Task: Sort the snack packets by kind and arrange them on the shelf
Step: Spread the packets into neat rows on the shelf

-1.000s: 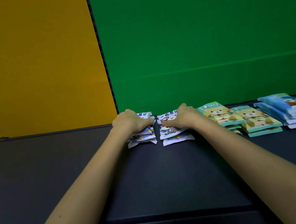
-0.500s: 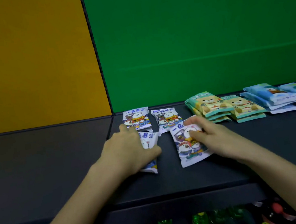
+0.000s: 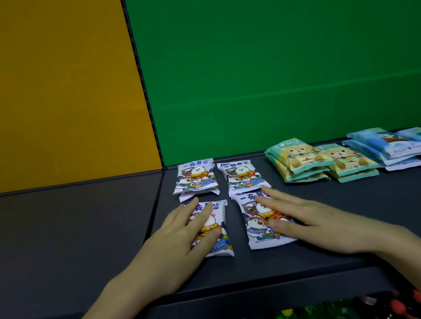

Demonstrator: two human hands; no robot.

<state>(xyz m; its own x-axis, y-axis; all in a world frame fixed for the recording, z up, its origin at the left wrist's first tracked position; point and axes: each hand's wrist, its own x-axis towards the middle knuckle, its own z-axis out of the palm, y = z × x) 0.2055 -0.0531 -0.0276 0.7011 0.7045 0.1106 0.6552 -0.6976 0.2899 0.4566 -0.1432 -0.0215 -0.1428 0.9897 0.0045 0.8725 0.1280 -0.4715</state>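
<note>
Two rows now occupy the shelf (image 3: 321, 238). The left hand (image 3: 177, 241) and right hand (image 3: 316, 221), each grip flat with fingers straight, press the front packets (image 3: 257, 236), pulled forward off the rear stacks (image 3: 197, 178). This kind appears sorted; alignment remains.

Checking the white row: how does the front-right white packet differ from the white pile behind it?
The front-right white packet lies under the right hand, fingers flat; the white pile is untouched. The pile shows another packet beneath; the front one looks single. Same bear print.
</note>
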